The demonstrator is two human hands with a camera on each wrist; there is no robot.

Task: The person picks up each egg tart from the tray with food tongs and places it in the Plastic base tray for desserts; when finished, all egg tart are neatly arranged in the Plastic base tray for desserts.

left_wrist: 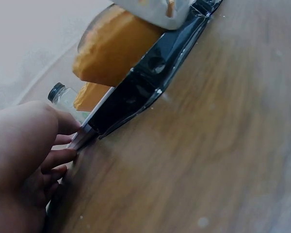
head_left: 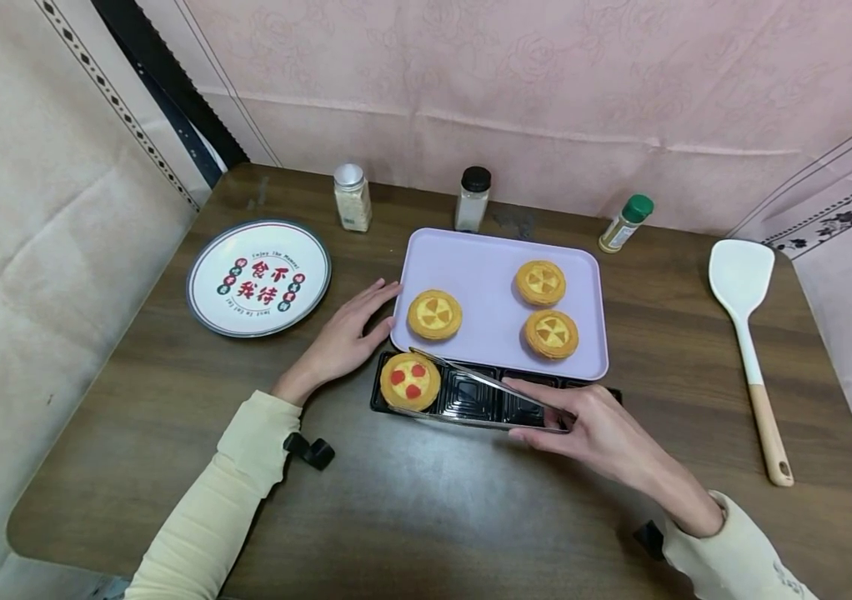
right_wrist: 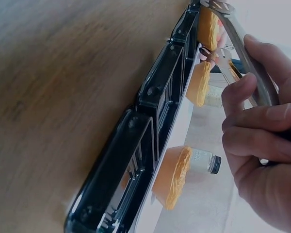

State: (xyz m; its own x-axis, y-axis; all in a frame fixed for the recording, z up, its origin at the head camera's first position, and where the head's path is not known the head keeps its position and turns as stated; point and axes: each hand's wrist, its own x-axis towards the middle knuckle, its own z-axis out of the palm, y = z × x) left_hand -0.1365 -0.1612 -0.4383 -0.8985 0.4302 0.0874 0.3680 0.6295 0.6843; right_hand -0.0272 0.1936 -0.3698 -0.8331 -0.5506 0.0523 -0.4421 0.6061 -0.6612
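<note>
My right hand (head_left: 606,425) grips metal tongs (head_left: 482,379) from the right. Their two arms lie on either side of an egg tart with red dots (head_left: 410,382), which sits at the leftmost compartment of a black plastic tray (head_left: 469,396). In the left wrist view that tart (left_wrist: 114,46) rises above the black tray's rim. My left hand (head_left: 347,333) rests its fingers along the left edge of a lilac tray (head_left: 486,292). On this tray lie a tart (head_left: 435,315) at the left and two more, one (head_left: 540,283) behind the other (head_left: 551,334), at the right.
A round plate with red lettering (head_left: 258,279) lies at the left. Behind the trays stand a silver-capped jar (head_left: 353,198), a black-capped jar (head_left: 473,200) and a green-capped bottle (head_left: 625,223). A white spatula with a wooden handle (head_left: 750,358) lies at the right.
</note>
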